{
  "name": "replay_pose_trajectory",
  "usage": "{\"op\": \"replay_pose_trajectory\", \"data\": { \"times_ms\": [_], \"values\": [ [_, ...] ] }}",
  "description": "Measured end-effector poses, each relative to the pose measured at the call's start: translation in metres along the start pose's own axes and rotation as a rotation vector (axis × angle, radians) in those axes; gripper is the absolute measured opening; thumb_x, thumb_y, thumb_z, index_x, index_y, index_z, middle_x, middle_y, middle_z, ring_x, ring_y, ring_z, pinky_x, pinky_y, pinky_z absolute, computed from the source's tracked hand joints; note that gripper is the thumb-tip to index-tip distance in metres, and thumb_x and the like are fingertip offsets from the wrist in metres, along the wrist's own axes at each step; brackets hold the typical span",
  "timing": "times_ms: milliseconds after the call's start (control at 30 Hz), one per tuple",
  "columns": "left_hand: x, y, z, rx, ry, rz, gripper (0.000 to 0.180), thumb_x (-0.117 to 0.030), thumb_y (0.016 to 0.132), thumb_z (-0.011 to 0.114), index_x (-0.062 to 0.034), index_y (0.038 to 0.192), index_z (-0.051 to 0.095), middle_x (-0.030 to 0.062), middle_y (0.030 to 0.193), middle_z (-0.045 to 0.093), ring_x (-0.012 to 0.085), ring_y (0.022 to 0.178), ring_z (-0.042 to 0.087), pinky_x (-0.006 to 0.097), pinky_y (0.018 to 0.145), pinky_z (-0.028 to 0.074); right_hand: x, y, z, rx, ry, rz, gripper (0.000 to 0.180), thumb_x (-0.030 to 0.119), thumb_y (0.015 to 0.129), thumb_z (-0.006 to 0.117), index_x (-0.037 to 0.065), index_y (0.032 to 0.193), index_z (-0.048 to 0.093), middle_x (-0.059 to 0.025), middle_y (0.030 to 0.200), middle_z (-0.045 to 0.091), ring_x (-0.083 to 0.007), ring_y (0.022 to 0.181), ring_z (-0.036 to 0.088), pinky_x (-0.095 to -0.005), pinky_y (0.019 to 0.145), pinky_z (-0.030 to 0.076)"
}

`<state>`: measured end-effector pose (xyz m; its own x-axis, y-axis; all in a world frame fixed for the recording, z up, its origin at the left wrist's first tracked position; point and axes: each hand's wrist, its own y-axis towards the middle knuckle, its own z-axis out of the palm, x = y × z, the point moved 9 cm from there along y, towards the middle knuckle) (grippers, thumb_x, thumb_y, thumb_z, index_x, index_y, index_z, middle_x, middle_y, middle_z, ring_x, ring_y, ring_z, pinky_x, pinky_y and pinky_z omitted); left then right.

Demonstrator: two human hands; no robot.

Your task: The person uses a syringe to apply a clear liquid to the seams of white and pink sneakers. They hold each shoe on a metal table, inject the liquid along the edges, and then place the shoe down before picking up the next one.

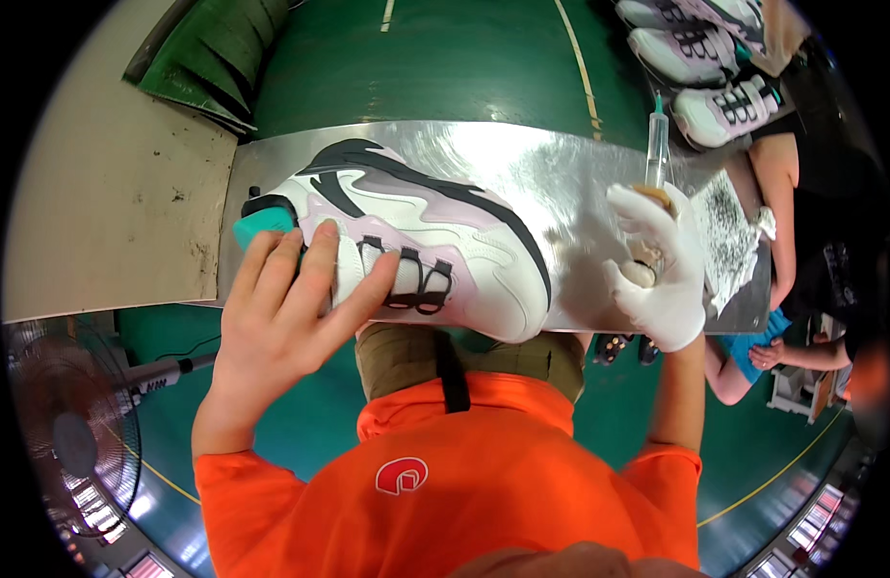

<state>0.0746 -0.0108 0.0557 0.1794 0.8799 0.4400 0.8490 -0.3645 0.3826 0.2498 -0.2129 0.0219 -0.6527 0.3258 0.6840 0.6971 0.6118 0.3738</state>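
Head view looks straight down on a shiny metal tabletop (561, 173) that runs left to right across the middle of the scene, with a green floor (464, 67) beyond it. A white sneaker (435, 241) with pale pink and black panels lies on its side on the tabletop, its long axis running left to right: the heel end, where a teal shoe last (262, 223) sticks out, points left, and the toe points right and a little nearer. The bare left hand (281, 323) rests on the heel half, its fingers (363, 299) spread wide and pressed flat over the collar and the black lace loops, pinning the shoe down rather than closing around it. The right hand (662, 270), in a white glove, is just right of the toe, apart from the shoe; its fingers are curled shut around a syringe (657, 140) held upright, with the teal tip pointing to the far side. So the left hand is on the shoe, while the syringe hand sits beside the toe, with the sneaker lying to its left. At far right several matching sneakers (715, 96) are lined up, and another person's arm (777, 202) reaches in beside them. A fan (69, 433) stands near left.
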Motion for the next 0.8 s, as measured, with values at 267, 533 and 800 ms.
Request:
{"op": "replay_pose_trajectory", "data": {
  "times_ms": [267,533,800],
  "values": [
    [0.010,0.007,-0.005,-0.163,-0.091,0.025,0.042,-0.010,0.068,0.076,-0.0234,0.107,0.071,0.0097,0.102,0.064,0.0246,0.077,0.057,0.032,0.068,0.052,-0.048,-0.053,0.010,-0.377,0.593,0.389,0.090,-0.004,0.067,0.068,0.005,0.149,0.031,-0.0109,0.126,0.049,-0.0167,0.100,0.055,-0.0284,0.085,0.051],
    [0.034,0.024,-0.004,-0.216,-0.218,-0.107,0.054,-0.018,0.055,0.087,-0.0133,0.105,0.069,0.0121,0.100,0.065,0.0266,0.076,0.059,0.034,0.060,0.048,-0.088,-0.082,0.013,-0.437,0.521,0.399,0.094,-0.005,0.064,0.074,0.005,0.146,0.030,-0.0119,0.128,0.046,-0.0167,0.098,0.054,-0.0286,0.085,0.050],
    [0.005,0.020,-0.009,-0.237,-0.134,-0.056,0.040,-0.017,0.065,0.081,-0.0179,0.104,0.070,0.0135,0.099,0.063,0.0252,0.072,0.054,0.037,0.065,0.046,-0.094,-0.100,0.001,-0.563,0.614,0.479,0.083,-0.003,0.065,0.078,0.001,0.137,0.037,-0.0104,0.120,0.050,-0.0128,0.086,0.051,-0.0255,0.076,0.048]
  ]
}}
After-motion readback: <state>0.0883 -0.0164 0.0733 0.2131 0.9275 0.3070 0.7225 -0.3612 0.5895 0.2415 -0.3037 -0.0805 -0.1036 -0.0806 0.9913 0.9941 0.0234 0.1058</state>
